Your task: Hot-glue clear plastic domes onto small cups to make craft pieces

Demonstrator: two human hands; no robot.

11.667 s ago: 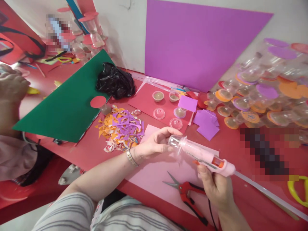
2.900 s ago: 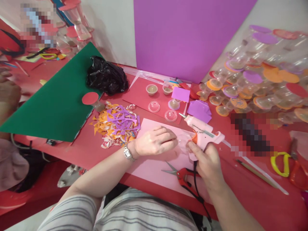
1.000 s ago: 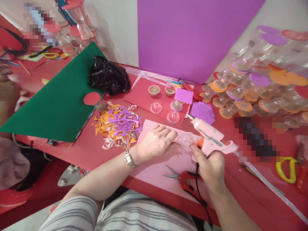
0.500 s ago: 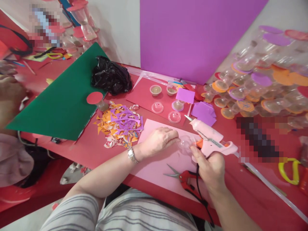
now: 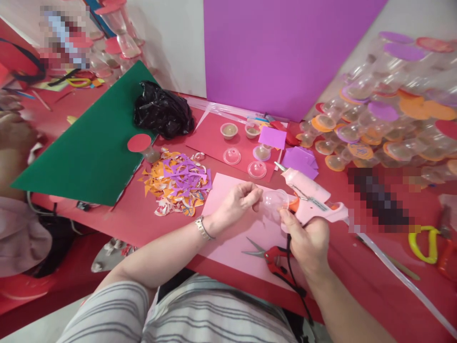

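My right hand [image 5: 309,240] grips a pink hot glue gun [image 5: 307,190], its metal nozzle pointing up and left. The thumb of that hand also presses against a clear plastic dome lid [image 5: 274,202]. At the lid's left edge, my left hand [image 5: 243,197] has its fingers curled in a pinch; what lies between the fingertips is hidden. Below both hands is a pink sheet [image 5: 228,243], on which red-handled shears [image 5: 274,259] lie with their blades apart. The glue gun's black cord [image 5: 291,267] hangs down across the shears.
Paper scraps [image 5: 178,183] are heaped to the left, near a black plastic bag [image 5: 162,112] and a green board [image 5: 89,143]. Small plastic cups [image 5: 229,130] and purple paper squares [image 5: 300,162] sit beyond my hands. Hourglass-shaped plastic pieces [image 5: 378,114] pile up at right. Another person's arm [image 5: 14,147] is at far left.
My left hand's fingers have curled in more and its wrist has turned. The clear lid has tilted, showing more of its rim. The glue gun stays in my right hand.
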